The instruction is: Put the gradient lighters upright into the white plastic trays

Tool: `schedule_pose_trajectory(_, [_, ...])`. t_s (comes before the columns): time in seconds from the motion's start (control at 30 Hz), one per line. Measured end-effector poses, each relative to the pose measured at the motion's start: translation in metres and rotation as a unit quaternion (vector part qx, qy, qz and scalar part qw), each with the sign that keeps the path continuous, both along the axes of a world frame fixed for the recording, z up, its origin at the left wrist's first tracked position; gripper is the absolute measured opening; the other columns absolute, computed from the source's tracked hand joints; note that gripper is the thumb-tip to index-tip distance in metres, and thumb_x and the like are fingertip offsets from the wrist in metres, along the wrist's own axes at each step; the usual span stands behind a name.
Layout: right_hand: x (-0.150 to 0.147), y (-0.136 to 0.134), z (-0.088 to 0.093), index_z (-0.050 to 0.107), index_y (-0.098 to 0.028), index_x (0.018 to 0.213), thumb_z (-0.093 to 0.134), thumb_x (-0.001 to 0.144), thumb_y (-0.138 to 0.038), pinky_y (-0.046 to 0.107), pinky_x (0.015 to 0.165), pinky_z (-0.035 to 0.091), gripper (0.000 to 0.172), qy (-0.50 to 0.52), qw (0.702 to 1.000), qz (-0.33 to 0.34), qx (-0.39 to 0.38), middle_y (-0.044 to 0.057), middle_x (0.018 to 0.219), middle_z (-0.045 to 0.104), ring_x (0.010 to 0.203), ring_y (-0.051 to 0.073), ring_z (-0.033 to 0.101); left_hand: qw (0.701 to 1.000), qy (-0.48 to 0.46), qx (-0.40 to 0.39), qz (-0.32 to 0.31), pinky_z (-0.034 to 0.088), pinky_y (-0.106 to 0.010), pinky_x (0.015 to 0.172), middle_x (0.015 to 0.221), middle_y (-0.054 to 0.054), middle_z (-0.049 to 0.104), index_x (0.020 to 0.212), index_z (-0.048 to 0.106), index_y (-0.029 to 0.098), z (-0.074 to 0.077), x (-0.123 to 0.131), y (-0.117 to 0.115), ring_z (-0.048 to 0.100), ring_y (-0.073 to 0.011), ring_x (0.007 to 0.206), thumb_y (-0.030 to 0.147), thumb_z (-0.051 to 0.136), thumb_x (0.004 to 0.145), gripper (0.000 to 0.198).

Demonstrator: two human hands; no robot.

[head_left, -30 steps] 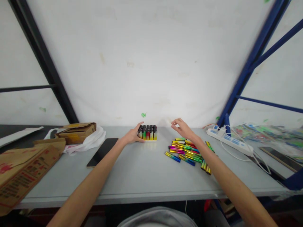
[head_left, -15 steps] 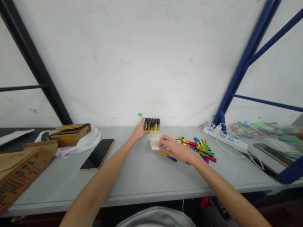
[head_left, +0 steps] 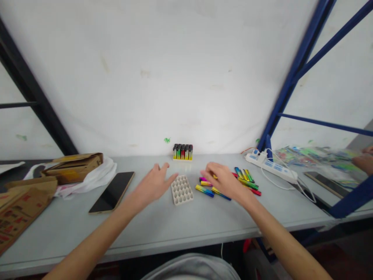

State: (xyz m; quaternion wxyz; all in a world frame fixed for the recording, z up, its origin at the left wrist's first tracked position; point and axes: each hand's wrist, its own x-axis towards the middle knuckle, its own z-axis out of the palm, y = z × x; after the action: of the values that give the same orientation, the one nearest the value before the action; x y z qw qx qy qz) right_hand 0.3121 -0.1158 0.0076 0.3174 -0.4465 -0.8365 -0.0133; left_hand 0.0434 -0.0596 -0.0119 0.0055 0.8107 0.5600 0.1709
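A white tray (head_left: 182, 190) with rows of small holes lies tilted on the grey table. My left hand (head_left: 155, 181) is at its left edge, fingers spread and nothing in them; whether the thumb touches the tray I cannot tell. My right hand (head_left: 220, 178) hovers over loose shiny lighters (head_left: 204, 191) to the right of the tray. Its fingers are loosely bent and slightly blurred, with nothing visible in them. Against the wall stands a filled rack of lighters (head_left: 182, 152), upright with black tops, apart from both hands.
On the left are a phone (head_left: 112, 193), a cardboard box (head_left: 77, 169) on a white plastic bag (head_left: 101, 175) and a brown carton (head_left: 26, 214). A power strip (head_left: 272, 167) with cables lies right, by a blue metal frame (head_left: 287, 93). Another person's hand (head_left: 364, 161) shows far right.
My left hand has let go of the filled rack and come back toward me. The white tray now lies nearer, turned, and my right hand has left it and moved over the loose lighters.
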Motion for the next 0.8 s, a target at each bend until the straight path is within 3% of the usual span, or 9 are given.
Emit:
schedule_pose_trajectory(0.1, [0.035, 0.028, 0.005, 0.036, -0.02, 0.061, 0.033, 0.102, -0.049, 0.027, 0.057, 0.026, 0.051, 0.082, 0.991, -0.107, 0.004, -0.004, 0.056, 0.033, 0.054, 0.011, 0.035, 0.999, 0.022, -0.033, -0.036, 0.05, -0.047, 0.084, 0.107, -0.013, 0.056, 0.137, 0.052, 0.03, -0.005, 0.018, -0.047, 0.063, -0.0303, 0.09, 0.063, 0.031, 0.096, 0.057])
schedule_pose_trajectory(0.23, [0.067, 0.069, -0.002, 0.03, -0.02, 0.057, 0.032, 0.098, -0.057, 0.028, 0.056, 0.022, 0.055, 0.138, 0.975, -0.173, 0.009, -0.003, 0.055, 0.027, 0.054, 0.011, 0.031, 0.995, 0.027, -0.058, -0.08, 0.048, -0.053, 0.091, 0.132, -0.014, 0.049, 0.139, 0.052, 0.041, -0.019, 0.046, -0.068, 0.058, -0.035, 0.106, 0.061, 0.033, 0.096, 0.05])
schedule_pose_trajectory(0.4, [0.082, 0.089, -0.016, 0.031, -0.02, 0.056, 0.03, 0.095, -0.06, 0.028, 0.056, 0.023, 0.056, 0.151, 0.969, -0.194, 0.013, -0.002, 0.054, 0.031, 0.055, 0.012, 0.034, 0.995, 0.047, -0.05, -0.078, 0.047, -0.055, 0.093, 0.14, -0.015, 0.045, 0.13, 0.061, 0.035, -0.021, 0.039, -0.061, 0.054, -0.0365, 0.111, 0.052, 0.039, 0.097, 0.042])
schedule_pose_trajectory(0.57, [0.091, 0.085, -0.027, 0.034, -0.021, 0.054, 0.028, 0.094, -0.062, 0.029, 0.055, 0.023, 0.058, 0.154, 0.962, -0.225, 0.001, -0.001, 0.051, 0.035, 0.054, 0.013, 0.036, 0.981, 0.043, -0.075, -0.174, 0.043, -0.051, 0.103, 0.145, -0.01, 0.043, 0.124, 0.062, 0.034, -0.017, 0.002, -0.057, 0.056, -0.0292, 0.113, 0.032, 0.041, 0.097, 0.034])
schedule_pose_trajectory(0.67, [0.096, 0.084, -0.03, 0.034, -0.021, 0.053, 0.028, 0.094, -0.063, 0.029, 0.055, 0.023, 0.059, 0.156, 0.959, -0.238, -0.005, -0.001, 0.05, 0.037, 0.053, 0.014, 0.037, 0.966, 0.008, -0.115, -0.231, 0.04, -0.044, 0.109, 0.151, -0.007, 0.038, 0.135, 0.053, 0.035, -0.011, -0.013, -0.048, 0.051, -0.0281, 0.127, 0.025, 0.047, 0.091, 0.046])
schedule_pose_trajectory(0.8, [0.097, 0.085, -0.032, 0.036, -0.021, 0.053, 0.029, 0.095, -0.059, 0.029, 0.056, 0.024, 0.057, 0.128, 0.967, -0.22, -0.018, -0.001, 0.05, 0.037, 0.053, 0.014, 0.037, 0.945, -0.039, -0.159, -0.285, 0.041, -0.039, 0.107, 0.137, -0.004, 0.057, 0.145, 0.039, 0.035, 0.0, -0.008, -0.027, 0.055, -0.0277, 0.123, 0.023, 0.061, 0.074, 0.075])
